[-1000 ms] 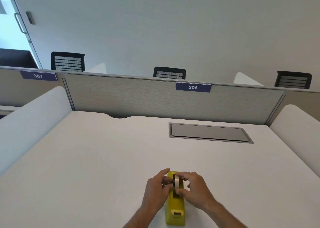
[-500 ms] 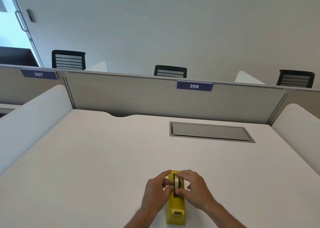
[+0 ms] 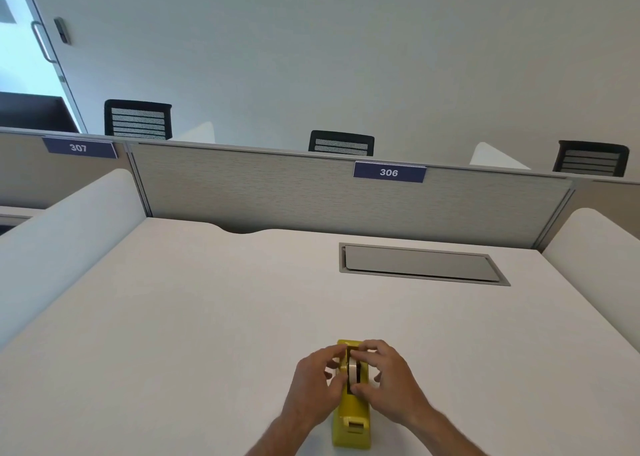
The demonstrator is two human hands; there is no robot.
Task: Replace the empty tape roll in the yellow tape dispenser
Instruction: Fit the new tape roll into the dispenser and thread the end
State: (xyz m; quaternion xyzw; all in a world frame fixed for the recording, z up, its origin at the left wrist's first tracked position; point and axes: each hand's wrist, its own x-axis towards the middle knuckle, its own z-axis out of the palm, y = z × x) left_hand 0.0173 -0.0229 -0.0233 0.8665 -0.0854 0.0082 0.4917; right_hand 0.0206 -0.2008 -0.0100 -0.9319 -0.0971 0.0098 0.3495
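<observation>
Both hands meet over the long yellow plastic tape dispenser (image 3: 351, 417) on the white worktop (image 3: 207, 317). The left hand (image 3: 317, 384) and right hand (image 3: 389, 383) each pinch the pale tape roll (image 3: 352, 369) between them, seemingly steadying it from opposite sides in its cradle; the cutter end lies nearer the wrists.

Bare white desk (image 3: 214, 317) surrounds the yellow tape dispenser (image 3: 351, 428) on all sides; beyond it, a recessed grey cable hatch (image 3: 420, 265) and the partition (image 3: 311, 195).

Two bare hands meet at the near edge of view.
The left hand (image 3: 317, 384) and right hand (image 3: 389, 383) face each other, fingers curled inward, forearms angling in from below.
</observation>
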